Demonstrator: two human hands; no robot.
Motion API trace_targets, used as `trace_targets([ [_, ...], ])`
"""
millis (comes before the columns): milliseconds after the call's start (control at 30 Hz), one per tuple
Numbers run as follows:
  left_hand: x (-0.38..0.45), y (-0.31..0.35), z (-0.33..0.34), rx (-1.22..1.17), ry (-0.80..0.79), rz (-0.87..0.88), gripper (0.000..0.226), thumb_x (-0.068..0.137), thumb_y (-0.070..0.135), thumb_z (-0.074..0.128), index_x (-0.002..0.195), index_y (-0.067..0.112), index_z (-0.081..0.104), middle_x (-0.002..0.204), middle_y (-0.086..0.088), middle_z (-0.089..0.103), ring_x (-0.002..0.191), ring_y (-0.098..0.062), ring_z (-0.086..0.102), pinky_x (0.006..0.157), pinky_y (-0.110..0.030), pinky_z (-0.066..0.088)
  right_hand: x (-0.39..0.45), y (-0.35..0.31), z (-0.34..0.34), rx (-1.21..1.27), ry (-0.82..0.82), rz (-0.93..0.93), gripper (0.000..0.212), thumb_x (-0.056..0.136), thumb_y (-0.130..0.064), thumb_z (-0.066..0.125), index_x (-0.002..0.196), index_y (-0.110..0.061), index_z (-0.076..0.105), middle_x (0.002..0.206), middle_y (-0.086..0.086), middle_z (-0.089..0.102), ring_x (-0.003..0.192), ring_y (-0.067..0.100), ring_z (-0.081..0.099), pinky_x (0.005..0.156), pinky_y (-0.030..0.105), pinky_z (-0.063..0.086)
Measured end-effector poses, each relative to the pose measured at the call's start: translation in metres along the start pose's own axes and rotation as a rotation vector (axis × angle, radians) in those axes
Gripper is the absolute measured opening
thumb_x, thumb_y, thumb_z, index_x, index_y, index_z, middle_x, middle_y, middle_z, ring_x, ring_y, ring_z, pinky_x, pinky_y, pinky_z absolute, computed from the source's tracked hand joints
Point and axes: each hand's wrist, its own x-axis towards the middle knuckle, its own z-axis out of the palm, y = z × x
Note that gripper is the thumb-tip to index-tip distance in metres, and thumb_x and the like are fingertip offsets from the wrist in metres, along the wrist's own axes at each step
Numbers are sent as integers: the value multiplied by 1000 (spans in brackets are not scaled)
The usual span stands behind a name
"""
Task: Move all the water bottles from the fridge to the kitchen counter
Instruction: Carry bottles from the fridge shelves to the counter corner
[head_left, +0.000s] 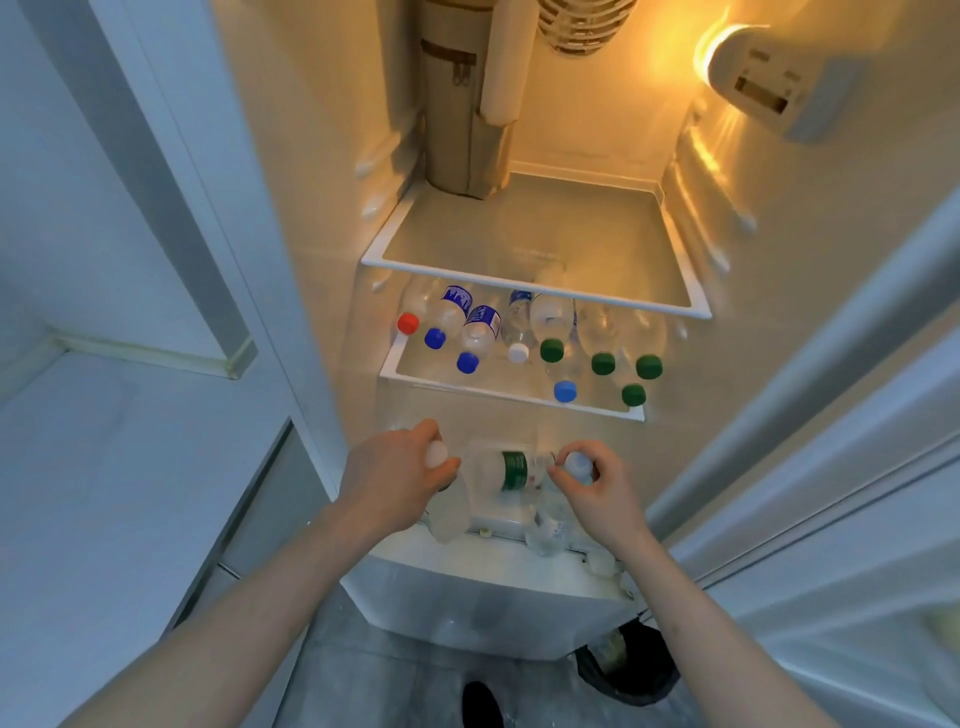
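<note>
Both my hands reach into the open fridge at its lowest shelf. My left hand grips the white-capped top of a clear bottle that tilts down and forward. My right hand pinches the white cap of a second bottle. Between the two hands lies a clear bottle with a green label on its side. Above, on the middle shelf, several water bottles lie on their sides with caps facing me: red, blue, white and green.
The top glass shelf holds only a brown cylindrical bag at its back left. The fridge light glows at the upper right. An open door stands on the right and a white panel on the left. A dark bag sits on the floor.
</note>
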Motion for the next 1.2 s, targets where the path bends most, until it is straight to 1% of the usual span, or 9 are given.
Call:
trace_targets([
  [100,1,-2,2,6,-16,2,32,94,61,52,97,30,50,81,7,60,75,-18,58,58,-30,44,3,-2,-4,-2,3,14,15,89,-17,78,84,-25,66,88,-9,65,83,6,58,73,16,41],
  [267,-2,-3,1,38,-22,1,31,96,61,51,99,30,50,79,10,56,74,-16,54,51,-28,31,11,-3,-8,-11,18,45,12,89,-26,78,87,-28,67,93,-8,67,86,9,59,76,24,44],
  [367,-1,-5,-1,32,-21,-11,31,96,61,51,99,31,50,79,11,56,74,-15,54,51,-26,30,15,-8,-7,-54,-7,35,13,89,-26,80,88,-27,67,92,-10,66,83,4,57,72,18,41],
  [467,0,-7,-5,29,-22,-21,32,96,62,51,102,31,51,86,10,61,77,-16,56,54,-28,37,14,-15,-3,-122,-41,-9,15,88,-25,81,88,-29,67,91,-12,65,82,0,57,69,9,39],
  [567,-2,-12,-11,10,-27,-30,32,95,63,52,103,31,51,90,9,64,80,-17,58,60,-30,45,8,-23,1,-155,-65,-42,15,86,-25,82,87,-27,68,89,-14,65,82,-1,56,68,7,38],
  [833,-36,-34,-39,-108,42,-70,32,89,64,58,94,33,53,84,8,63,76,-16,60,68,-37,55,-16,-69,15,-174,-124,-152,15,84,-25,84,85,-29,69,86,-14,67,84,8,60,67,12,40],
  [967,-65,-43,-54,-127,42,-85,30,90,64,58,94,34,54,85,10,62,74,-10,59,58,-30,45,-30,-91,26,-161,-183,-172,14,81,-27,83,83,-30,69,85,-12,68,78,11,59,64,17,40],
  [1067,-92,-45,-61,-126,41,-120,31,91,63,59,97,33,56,86,9,61,77,-12,58,58,-28,41,-39,-104,37,-169,-260,-207,14,82,-30,82,84,-32,69,86,-13,67,78,11,58,63,19,42],
  [1200,-122,-51,-58,-152,44,-227,31,91,63,57,97,33,56,85,10,62,79,-12,59,66,-31,49,-40,-115,59,-135,-410,-262,15,81,-32,82,87,-32,69,87,-13,68,78,11,59,64,22,45],
])
